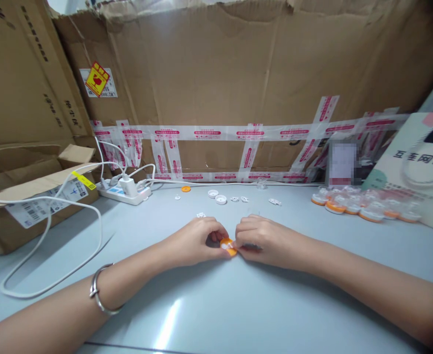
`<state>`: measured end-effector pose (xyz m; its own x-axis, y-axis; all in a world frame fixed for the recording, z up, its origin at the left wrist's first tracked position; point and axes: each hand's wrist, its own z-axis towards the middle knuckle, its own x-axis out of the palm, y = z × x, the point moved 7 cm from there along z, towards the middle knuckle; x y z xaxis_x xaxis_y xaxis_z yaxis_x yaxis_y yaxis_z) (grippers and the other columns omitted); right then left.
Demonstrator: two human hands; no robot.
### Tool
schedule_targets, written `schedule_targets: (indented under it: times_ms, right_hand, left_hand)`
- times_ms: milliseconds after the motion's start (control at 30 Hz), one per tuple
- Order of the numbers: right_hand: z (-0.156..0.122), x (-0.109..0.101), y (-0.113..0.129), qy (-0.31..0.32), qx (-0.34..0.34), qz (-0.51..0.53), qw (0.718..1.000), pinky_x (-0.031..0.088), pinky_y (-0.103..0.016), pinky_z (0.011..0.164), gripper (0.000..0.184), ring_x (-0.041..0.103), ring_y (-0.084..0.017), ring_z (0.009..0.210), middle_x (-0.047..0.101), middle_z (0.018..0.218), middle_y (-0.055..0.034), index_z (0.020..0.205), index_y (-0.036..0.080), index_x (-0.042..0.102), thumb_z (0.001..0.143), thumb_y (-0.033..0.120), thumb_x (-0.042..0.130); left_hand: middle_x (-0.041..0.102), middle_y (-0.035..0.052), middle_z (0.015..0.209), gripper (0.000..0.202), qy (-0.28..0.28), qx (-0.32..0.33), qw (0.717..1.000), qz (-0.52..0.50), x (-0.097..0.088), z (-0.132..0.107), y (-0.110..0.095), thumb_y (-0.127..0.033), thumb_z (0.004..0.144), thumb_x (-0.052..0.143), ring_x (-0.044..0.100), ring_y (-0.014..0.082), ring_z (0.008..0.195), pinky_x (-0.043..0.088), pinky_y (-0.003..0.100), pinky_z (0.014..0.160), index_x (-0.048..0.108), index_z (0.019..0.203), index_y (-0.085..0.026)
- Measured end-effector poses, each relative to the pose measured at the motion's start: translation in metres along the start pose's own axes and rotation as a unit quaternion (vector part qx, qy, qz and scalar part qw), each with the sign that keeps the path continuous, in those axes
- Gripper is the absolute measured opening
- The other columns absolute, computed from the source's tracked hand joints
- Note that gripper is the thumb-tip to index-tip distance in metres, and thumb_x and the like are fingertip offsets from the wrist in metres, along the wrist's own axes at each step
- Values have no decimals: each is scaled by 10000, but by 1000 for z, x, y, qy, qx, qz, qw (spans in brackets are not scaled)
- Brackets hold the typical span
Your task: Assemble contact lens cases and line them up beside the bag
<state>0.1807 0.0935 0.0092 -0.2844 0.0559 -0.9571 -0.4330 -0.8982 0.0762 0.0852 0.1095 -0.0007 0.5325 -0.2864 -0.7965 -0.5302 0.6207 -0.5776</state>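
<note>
An orange disc (232,252) with a small white piece on it is held low over the tabletop, at the middle of the view. My left hand (198,242) pinches its left edge between thumb and fingers. From the other side my right hand (262,241) has its thumb and fingertips closed at the white piece on the disc. The fingers partly hide both, so I cannot tell whether the right fingertips grip the white piece or press on it. Just beyond my left hand lies a small white part (201,215).
Farther back lie an orange ring (186,189), two white round caps (221,199) and small white parts (245,199). Several orange-and-white assembled pieces (371,214) sit at right. A power strip (128,195), looping white cable (100,231) and open carton (35,211) occupy the left; a large cardboard box (209,73) stands behind.
</note>
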Motion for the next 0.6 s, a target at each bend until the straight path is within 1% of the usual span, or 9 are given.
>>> schedule_targets:
  times_ms: [100,333,600]
  right_hand:
    - [0,1,-1,15,10,19,1000,382,-263,677,152,506,-134,651,576,628,-19,705,171,624,761,99,503]
    - [-1,5,-5,21,29,58,998,389,-233,637,128,504,-124,660,553,638,-13,678,161,601,726,86,510]
    - [-1,-2,-6,-28,44,104,993,391,-223,599,85,501,-113,639,563,669,-20,673,150,612,733,133,554]
  left_hand:
    - [606,32,816,261,2,0,1000,-2,0,0,0,-381,728,630,540,140,723,416,239,642,644,886,-173]
    - [598,33,803,276,10,2,1000,-5,-1,1,-1,-395,743,614,546,143,732,423,242,645,649,895,-168]
    - [608,39,816,300,16,12,1000,0,-2,1,-1,-415,741,612,551,146,737,419,246,654,648,909,-170]
